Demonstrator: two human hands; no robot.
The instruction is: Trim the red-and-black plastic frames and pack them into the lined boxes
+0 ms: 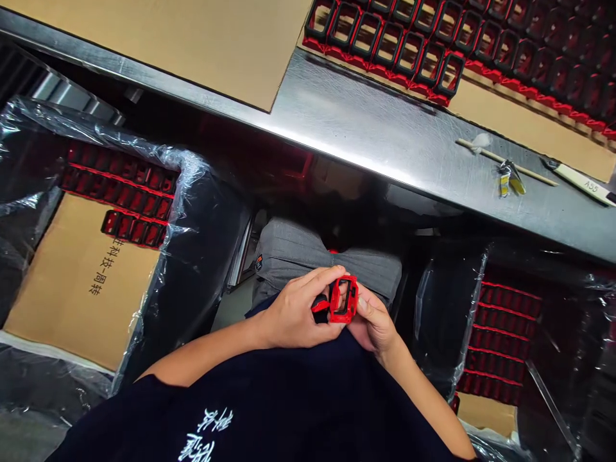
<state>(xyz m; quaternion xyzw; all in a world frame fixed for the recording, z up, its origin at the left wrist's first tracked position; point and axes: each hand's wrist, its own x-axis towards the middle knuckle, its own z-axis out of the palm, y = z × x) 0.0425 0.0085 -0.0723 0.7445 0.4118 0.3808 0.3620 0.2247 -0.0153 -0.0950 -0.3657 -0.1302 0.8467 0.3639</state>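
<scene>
Over my lap, both hands are closed around a small rectangular frame (342, 317), red on the side facing me with a dark inner rim. My left hand (293, 314) grips it from the left, fingers along its top and thumb near its bottom edge. A second red-and-black frame (320, 307) is tucked in the left palm, mostly hidden by the fingers. From the right, my right hand (375, 321) pinches the first frame, with the thumb close to its right side and the other fingers partly behind it.
A metal bench (366, 122) runs ahead, bearing rows of red-black frames (387, 45), a cardboard sheet (192, 45), a wooden stick (524, 170) and a white-handled tool (582, 183). Plastic-lined bins with frames stand at left (192, 173) and right (474, 308).
</scene>
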